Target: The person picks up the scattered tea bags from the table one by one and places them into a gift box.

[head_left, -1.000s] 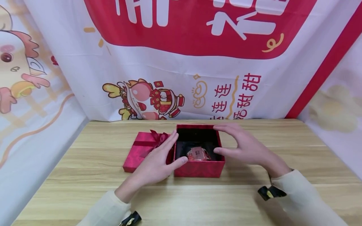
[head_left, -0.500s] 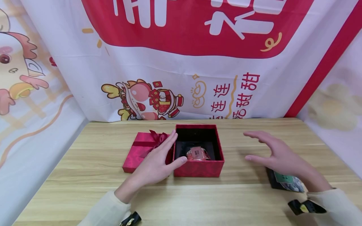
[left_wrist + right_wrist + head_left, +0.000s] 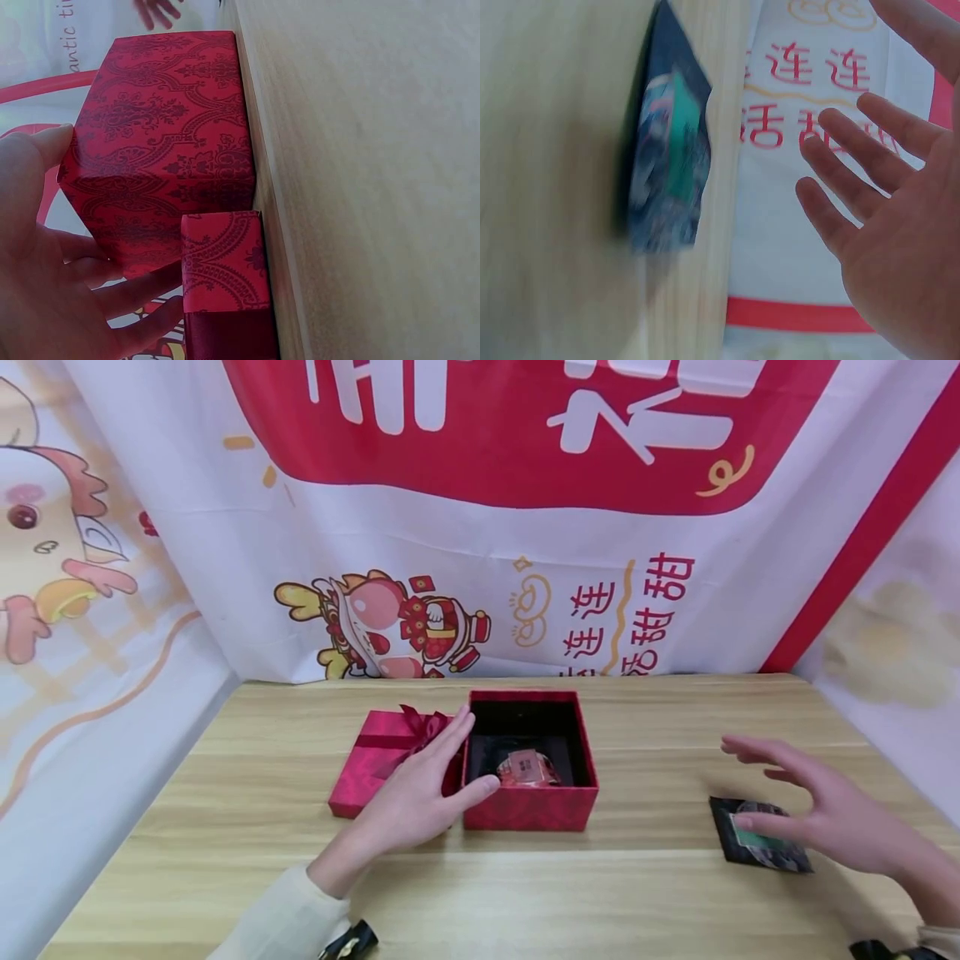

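Observation:
An uncovered red patterned gift box point(image 3: 531, 810) stands on the table with a small red-and-black packet point(image 3: 527, 767) lying inside. My left hand point(image 3: 416, 793) rests against the box's left side with straight fingers, its thumb at the front rim. Partly behind that hand lies the red box lid point(image 3: 360, 777) with a dark red ribbon bow. To the right, my right hand point(image 3: 832, 818) hovers with spread fingers over a flat black packet point(image 3: 780, 857) with a green label. The right wrist view shows a gap between those fingers and the black packet point(image 3: 671, 157).
The wooden table point(image 3: 637, 893) ends at a white hanging cloth point(image 3: 255, 560) with red print, which stands right behind the box. More printed cloth point(image 3: 900, 635) borders the table on the right, and also on the left.
My right hand has left the box's right side and moved right, over the black packet, which has come into sight from under the arm. The left hand and box have stayed put.

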A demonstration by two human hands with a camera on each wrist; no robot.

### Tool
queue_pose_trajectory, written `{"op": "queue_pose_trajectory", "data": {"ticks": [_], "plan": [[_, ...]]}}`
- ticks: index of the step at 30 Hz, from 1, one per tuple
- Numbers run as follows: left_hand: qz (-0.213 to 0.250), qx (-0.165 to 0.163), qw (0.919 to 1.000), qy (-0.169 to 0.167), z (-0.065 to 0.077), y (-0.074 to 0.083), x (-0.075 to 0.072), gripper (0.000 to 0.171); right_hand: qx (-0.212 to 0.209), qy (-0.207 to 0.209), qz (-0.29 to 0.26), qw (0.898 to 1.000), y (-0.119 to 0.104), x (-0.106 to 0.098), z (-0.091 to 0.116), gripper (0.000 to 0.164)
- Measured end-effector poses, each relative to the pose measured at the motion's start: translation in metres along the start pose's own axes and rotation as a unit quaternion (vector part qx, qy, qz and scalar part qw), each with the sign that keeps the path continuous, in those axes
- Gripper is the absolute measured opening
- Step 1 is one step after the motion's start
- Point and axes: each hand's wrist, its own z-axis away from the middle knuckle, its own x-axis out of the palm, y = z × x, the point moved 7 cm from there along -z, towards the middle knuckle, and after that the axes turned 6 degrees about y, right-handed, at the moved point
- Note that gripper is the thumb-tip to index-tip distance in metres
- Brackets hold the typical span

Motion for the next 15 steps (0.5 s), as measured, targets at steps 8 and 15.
{"op": "queue_pose_trajectory", "data": {"ticks": [8,15], "plan": [[-0.003,-0.002,1.0000,0.000,-0.001,0.000,0.000,0.091,0.032,-0.021,0.066,0.997,0.032,-0.007,0.024,0.089],[-0.003,-0.002,1.0000,-0.003,-0.001,0.000,0.001,0.091,0.102,-0.095,0.123,0.983,0.054,-0.002,0.034,0.096]]}}
